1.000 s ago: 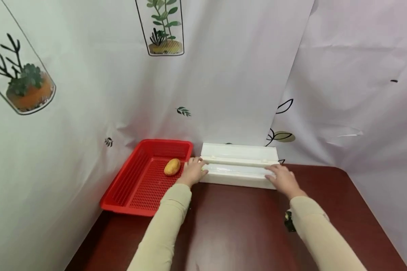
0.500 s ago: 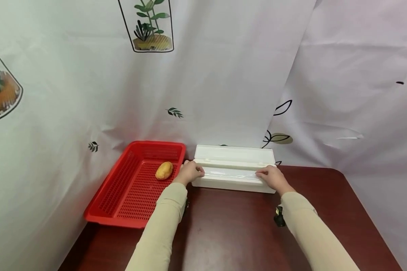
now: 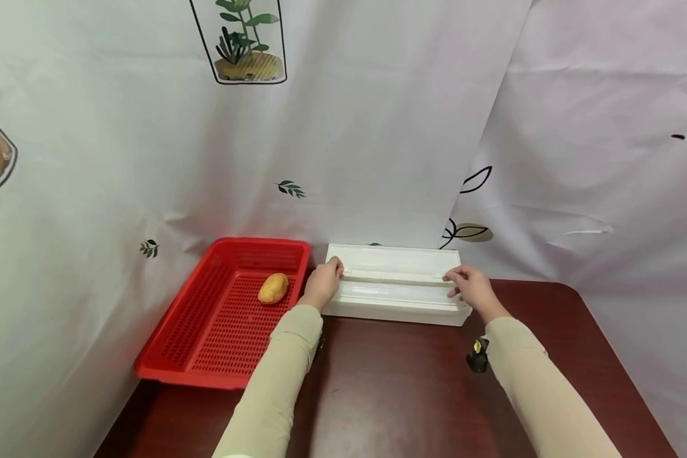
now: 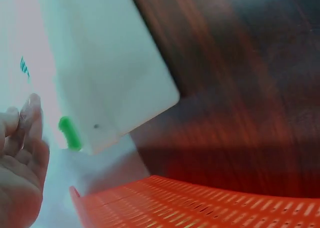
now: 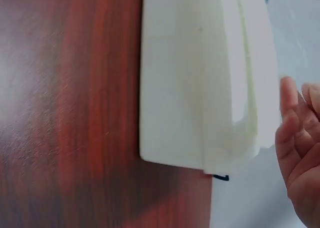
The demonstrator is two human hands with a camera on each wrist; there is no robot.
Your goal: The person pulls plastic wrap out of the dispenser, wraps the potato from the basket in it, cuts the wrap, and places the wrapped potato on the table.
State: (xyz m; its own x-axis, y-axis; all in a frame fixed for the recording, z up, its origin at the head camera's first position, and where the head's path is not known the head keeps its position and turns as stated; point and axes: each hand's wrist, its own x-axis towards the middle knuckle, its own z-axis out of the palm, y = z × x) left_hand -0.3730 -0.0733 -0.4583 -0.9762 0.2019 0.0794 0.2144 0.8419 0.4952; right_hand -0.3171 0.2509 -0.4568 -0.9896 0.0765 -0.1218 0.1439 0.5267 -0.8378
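Note:
A long white cling film dispenser box [image 3: 395, 313] stands at the back of the table, its lid [image 3: 397, 257] raised. Shiny clear cling film [image 3: 397, 292] shows inside the box. At the box's left end, my left hand [image 3: 322, 284] has thumb and fingertips together, seemingly pinching the film's edge. My right hand [image 3: 474, 291] pinches in the same way at the right end. The film between the fingers is too transparent to follow clearly. In the left wrist view, a green piece [image 4: 70, 133] marks the box's end.
A red plastic basket [image 3: 166, 318] stands left of the box, with a potato [image 3: 273, 289] in it. The dark brown wooden table [image 3: 395, 394] stretches in front. A white printed curtain [image 3: 378, 159] hangs behind.
Both hands went from resting at the box's ends to pinching at the film inside, then rose slightly and away from me. The head view has shifted a little right.

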